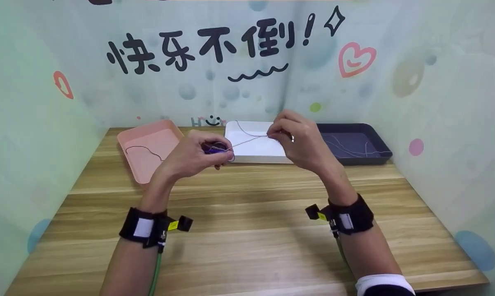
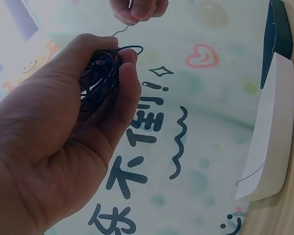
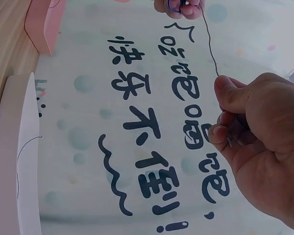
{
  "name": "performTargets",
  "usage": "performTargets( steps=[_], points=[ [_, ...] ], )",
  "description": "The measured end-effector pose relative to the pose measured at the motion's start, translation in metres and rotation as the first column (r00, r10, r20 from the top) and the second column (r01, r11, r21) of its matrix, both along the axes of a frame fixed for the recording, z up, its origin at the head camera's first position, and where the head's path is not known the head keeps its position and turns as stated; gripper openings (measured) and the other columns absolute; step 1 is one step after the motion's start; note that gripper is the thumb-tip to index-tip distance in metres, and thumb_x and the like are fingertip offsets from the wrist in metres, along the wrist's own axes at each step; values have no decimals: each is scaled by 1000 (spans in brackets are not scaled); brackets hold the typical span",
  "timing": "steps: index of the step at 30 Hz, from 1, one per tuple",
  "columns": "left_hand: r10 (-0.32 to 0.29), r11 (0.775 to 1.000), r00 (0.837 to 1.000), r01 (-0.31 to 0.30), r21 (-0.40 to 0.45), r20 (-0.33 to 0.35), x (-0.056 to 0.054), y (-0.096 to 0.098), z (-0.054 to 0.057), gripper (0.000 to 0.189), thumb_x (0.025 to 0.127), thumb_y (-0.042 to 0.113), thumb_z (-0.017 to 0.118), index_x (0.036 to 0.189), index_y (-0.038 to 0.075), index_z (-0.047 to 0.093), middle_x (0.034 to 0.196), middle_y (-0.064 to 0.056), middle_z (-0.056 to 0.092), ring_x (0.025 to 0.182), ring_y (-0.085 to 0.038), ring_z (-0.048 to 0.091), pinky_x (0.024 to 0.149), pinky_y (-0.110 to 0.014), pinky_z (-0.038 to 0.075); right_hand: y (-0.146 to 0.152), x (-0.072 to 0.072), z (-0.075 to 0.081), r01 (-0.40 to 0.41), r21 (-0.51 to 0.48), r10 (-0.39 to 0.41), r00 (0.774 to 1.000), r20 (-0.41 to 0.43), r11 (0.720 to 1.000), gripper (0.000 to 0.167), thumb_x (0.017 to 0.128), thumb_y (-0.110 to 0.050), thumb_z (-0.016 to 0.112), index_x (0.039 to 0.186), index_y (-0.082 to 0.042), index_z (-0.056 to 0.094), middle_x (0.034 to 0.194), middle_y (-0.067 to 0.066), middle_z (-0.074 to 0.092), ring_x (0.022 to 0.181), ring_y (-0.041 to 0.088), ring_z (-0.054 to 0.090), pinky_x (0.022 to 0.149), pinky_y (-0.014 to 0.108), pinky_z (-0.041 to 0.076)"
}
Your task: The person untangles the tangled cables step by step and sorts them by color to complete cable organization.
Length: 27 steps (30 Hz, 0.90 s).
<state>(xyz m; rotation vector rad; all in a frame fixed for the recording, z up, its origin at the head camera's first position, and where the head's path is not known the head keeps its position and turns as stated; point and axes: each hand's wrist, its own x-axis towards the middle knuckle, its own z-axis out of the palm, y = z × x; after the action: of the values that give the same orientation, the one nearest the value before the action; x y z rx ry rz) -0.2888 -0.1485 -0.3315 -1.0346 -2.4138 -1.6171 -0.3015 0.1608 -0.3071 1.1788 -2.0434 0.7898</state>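
While the left hand (image 1: 194, 154) curls round a loose, rounded coil (image 2: 108, 66) of thin dark-blue cord, the right hand (image 1: 300, 139) pinches a slender strand (image 1: 249, 142), nearly straight, its long axis slanting up rightward before the smooth white tray (image 1: 263, 159) on the wood-grain tabletop (image 1: 247, 197).

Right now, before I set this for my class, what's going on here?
A person's left hand holds a tangled dark bundle, while the fingers of the right hand pinch a thin strand that stretches between the two hands. Both hands are raised above the wooden table. At its back stand a pink tray, a white tray and a dark tray. One thin line lies in the pink tray, and some paler lines in the dark one.
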Motion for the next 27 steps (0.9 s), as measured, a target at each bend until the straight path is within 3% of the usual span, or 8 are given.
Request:
performTargets(
  steps=[9,13,16,19,24,27],
  points=[
    [62,997,997,-64,-46,-38,1,-4,1,7,101,14,84,104,8,86,89,-9,80,71,-15,73,63,-27,63,13,-4,4,83,-41,-84,996,-38,996,10,104,7,74,100,1,80,98,16,70,81,21,63,72,15,45],
    [104,993,994,-105,-51,-17,1,-8,2,9,101,16,84,107,9,87,90,-6,80,70,-15,73,61,-23,61,18,-5,5,103,-60,-105,993,-43,993,9,106,5,73,101,1,79,97,16,70,80,21,62,72,15,43],
    [135,989,991,-135,-57,-10,1,-10,2,13,103,16,83,110,6,87,92,-10,80,70,-15,74,62,-24,63,20,-7,6,127,-68,-130,991,-43,990,9,106,4,73,101,1,79,97,17,70,82,21,62,73,15,44],
    [220,971,972,-226,-79,-85,0,-9,2,15,103,16,82,111,4,86,96,-15,83,74,-16,75,64,-21,62,20,-6,6,148,-61,-150,988,-38,987,8,106,4,73,101,1,79,98,17,71,84,23,63,74,16,45],
    [354,921,904,-382,-80,-240,-3,-7,2,17,101,18,85,110,3,86,105,-17,86,83,-24,76,67,-14,55,20,-4,5,139,-3,-139,990,11,990,7,106,3,74,102,0,79,98,16,72,85,23,63,74,18,46],
    [337,931,916,-359,-69,-220,-2,-7,1,16,101,17,86,108,3,86,102,-17,86,79,-23,76,65,-15,56,20,-5,3,123,17,-124,991,57,992,5,105,3,76,103,0,79,99,15,74,84,21,65,75,18,48]
  ],
)
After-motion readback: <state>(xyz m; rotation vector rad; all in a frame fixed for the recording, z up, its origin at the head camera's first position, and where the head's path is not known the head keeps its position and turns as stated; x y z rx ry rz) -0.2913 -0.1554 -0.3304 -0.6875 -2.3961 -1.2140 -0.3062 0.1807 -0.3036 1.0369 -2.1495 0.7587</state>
